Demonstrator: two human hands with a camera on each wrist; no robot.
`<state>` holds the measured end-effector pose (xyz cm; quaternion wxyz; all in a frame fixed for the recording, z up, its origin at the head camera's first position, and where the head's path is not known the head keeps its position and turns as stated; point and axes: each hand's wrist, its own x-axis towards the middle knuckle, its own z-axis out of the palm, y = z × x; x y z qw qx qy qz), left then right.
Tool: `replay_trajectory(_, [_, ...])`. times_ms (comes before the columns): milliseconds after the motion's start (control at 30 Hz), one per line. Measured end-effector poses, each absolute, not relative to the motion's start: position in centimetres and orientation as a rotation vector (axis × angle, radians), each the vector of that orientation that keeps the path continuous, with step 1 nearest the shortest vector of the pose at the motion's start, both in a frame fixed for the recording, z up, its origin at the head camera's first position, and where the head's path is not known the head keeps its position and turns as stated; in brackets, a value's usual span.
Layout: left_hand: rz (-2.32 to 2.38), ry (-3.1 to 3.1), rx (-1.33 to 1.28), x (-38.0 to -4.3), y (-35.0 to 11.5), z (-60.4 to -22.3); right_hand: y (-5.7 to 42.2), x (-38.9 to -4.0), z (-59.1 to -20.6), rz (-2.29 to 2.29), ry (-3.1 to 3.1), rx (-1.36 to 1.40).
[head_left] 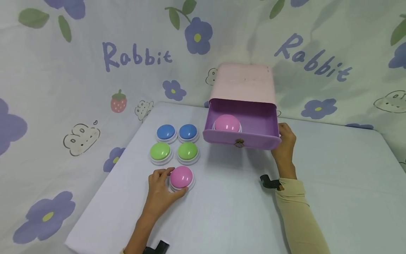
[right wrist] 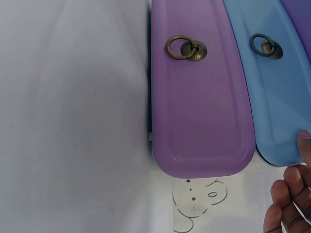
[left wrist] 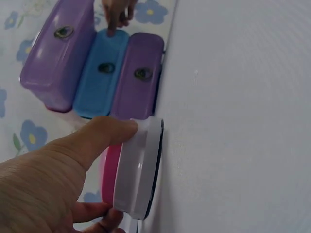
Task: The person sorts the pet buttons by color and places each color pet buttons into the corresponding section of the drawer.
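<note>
My left hand (head_left: 161, 193) grips a dome push button, pink with a white base (head_left: 181, 177), between thumb and fingers; in the left wrist view the button (left wrist: 138, 167) is tilted on its side. At the right end of a pink cabinet (head_left: 244, 83), my right hand (head_left: 285, 143) has its thumb touching the edge of the blue drawer (right wrist: 277, 97), other fingers loosely bent beside it. The top purple drawer (head_left: 263, 141) is pulled out and holds another pink button (head_left: 227, 122). Below the blue drawer is a closed purple drawer (right wrist: 204, 111).
Two blue buttons (head_left: 166, 132) and two green buttons (head_left: 160, 151) stand in pairs left of the cabinet. A white cloth covers the table (head_left: 228, 211). Behind it hangs a patterned curtain (head_left: 133, 28) with flowers and rabbits.
</note>
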<state>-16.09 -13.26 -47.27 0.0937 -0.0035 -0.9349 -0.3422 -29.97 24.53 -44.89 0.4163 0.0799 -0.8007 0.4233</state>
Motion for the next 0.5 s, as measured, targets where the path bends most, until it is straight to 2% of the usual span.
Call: replay_trajectory(500, [-0.960, -2.647, -0.104, -16.31, -13.33, -47.64, 24.24, -29.83, -44.62, 1.045, -1.988, 0.202])
